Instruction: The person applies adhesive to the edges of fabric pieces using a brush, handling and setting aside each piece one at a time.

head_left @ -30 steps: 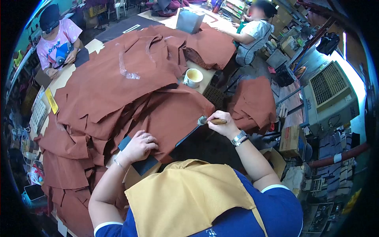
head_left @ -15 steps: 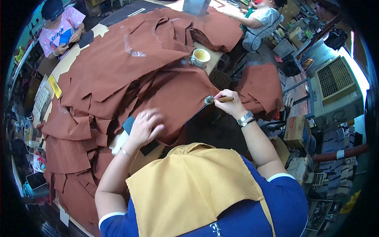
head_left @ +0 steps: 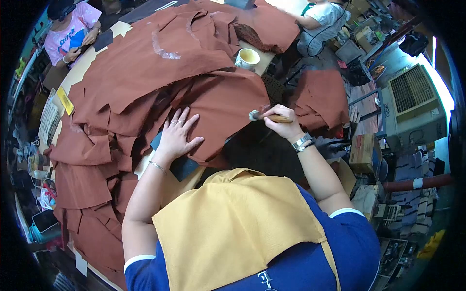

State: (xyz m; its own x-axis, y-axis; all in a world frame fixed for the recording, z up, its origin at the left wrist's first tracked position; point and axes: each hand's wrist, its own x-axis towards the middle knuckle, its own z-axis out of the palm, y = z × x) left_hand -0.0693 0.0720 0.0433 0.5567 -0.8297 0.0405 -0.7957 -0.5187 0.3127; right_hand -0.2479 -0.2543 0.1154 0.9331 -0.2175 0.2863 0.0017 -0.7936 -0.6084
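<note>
My left hand point(head_left: 178, 137) lies flat, fingers spread, on a reddish-brown sheet of material point(head_left: 225, 104) at the near side of the table. In my right hand point(head_left: 286, 125) is a brush point(head_left: 254, 115) with a wooden handle, gripped between thumb and fingers. Its pale bristles touch the sheet's right edge, where a whitish wet-looking smear shows. Beyond the sheet stands a white cup point(head_left: 248, 58) holding a pale yellow substance. Dark blue-black pieces point(head_left: 184, 167) stick out below my left wrist.
Heaps of the same reddish-brown material point(head_left: 136, 82) cover much of the table, one piece bearing a whitish streak. More of it hangs in a pile point(head_left: 321, 102) to the right. Two people sit across the table. A boxy machine with a grille point(head_left: 412, 94) stands at right.
My left hand has come down from a blurred, raised position and now rests flat on the sheet. The brush has shifted slightly, and the sheet's right edge has changed shape.
</note>
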